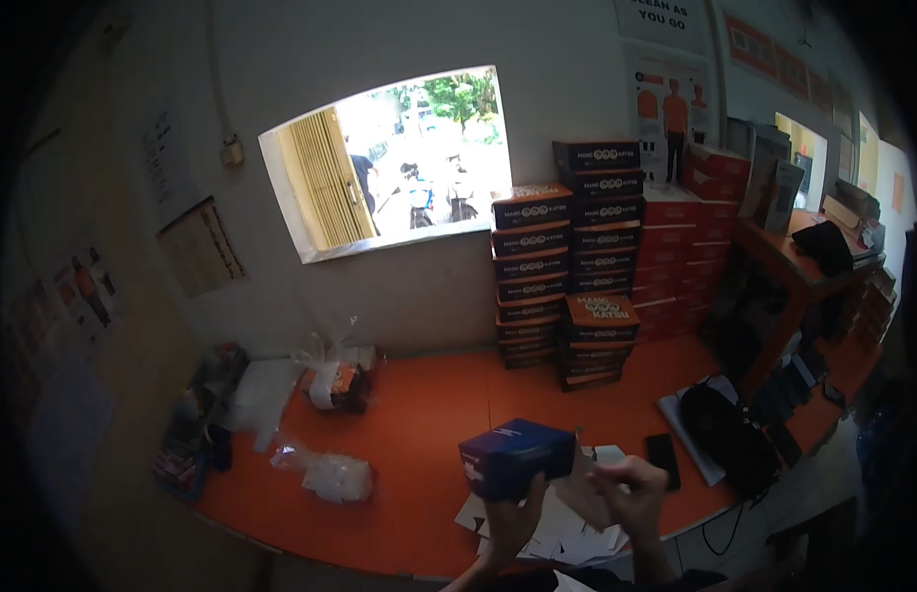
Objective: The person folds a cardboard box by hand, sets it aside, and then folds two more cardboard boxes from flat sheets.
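Note:
A dark blue box (517, 456) is held up over the front of the orange table, with my left hand (514, 518) gripping it from below. To its right, my right hand (631, 490) has its fingers pinched on a pale, thin sheet or flap (584, 485) beside the box's right end. Whether that piece is joined to the box I cannot tell. White papers (552, 538) lie on the table under both hands.
Stacked dark and orange boxes (532, 266) stand at the back, beside red boxes (665, 247). A plastic-bagged box (337, 385) and a white wrapped bundle (338, 478) sit left. A phone (662, 462) and black bag (725, 434) lie right.

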Demonstrator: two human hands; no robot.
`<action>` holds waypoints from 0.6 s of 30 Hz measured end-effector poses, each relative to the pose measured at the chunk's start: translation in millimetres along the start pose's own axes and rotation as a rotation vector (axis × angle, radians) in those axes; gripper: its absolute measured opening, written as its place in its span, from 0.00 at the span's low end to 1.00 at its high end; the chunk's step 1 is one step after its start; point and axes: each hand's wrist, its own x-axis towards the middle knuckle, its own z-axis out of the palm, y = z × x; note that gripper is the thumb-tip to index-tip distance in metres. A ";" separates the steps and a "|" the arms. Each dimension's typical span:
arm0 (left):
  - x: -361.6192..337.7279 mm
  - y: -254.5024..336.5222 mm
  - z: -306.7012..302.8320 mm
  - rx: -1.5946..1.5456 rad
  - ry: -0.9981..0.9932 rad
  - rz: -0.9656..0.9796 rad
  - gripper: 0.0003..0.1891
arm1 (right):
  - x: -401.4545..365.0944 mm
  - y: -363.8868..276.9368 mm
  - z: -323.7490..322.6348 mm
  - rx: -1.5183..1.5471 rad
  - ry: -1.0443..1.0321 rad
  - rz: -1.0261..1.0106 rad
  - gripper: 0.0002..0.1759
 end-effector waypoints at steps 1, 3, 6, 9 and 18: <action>1.5 -0.1 -4.0 0.166 -0.078 0.073 0.14 | -6.8 -1.2 12.3 -0.135 -0.038 -0.134 0.06; 15.6 7.1 -18.0 0.491 -0.246 0.254 0.13 | -13.5 -0.6 14.5 -0.348 -0.167 -0.181 0.04; 13.0 22.5 -10.8 0.542 -0.308 0.237 0.13 | -14.5 3.0 1.1 -0.305 -0.299 -0.166 0.03; 2.8 -1.0 -14.2 0.416 -0.303 0.135 0.13 | -21.4 19.7 3.1 0.032 -0.233 0.034 0.06; 10.6 32.5 -49.3 0.226 -1.356 -0.273 0.26 | 51.9 25.4 -58.6 -0.129 -0.856 0.061 0.17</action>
